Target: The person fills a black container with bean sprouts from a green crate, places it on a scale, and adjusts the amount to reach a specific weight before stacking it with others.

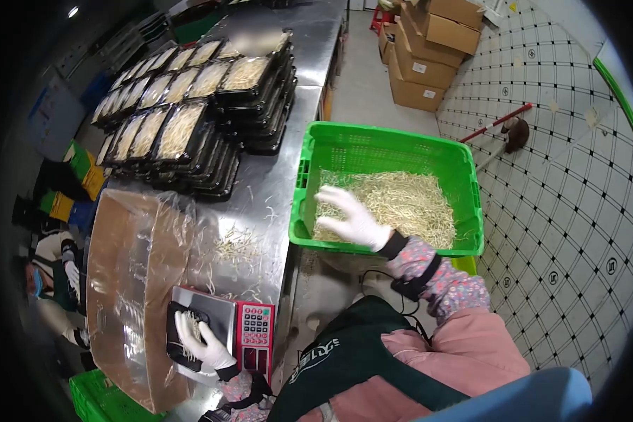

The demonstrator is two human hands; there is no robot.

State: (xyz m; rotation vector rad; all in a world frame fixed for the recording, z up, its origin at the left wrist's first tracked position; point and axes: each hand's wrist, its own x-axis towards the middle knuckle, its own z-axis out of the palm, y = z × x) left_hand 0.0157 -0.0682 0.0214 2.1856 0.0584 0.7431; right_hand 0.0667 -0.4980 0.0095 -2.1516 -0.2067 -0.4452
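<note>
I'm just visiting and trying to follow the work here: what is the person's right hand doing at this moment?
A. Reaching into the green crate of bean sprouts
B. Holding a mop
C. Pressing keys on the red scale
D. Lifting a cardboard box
A: the gloved right hand is spread over the pale bean sprouts inside the green crate, while the left hand rests on a black tray on the scale.

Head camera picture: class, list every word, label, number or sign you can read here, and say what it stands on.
None can be read.
Scale keypad: key markings too small.
Apron: white print, blurred.
Cardboard boxes: white labels, too small.
Floor tiles: round marks, not legible.
</note>
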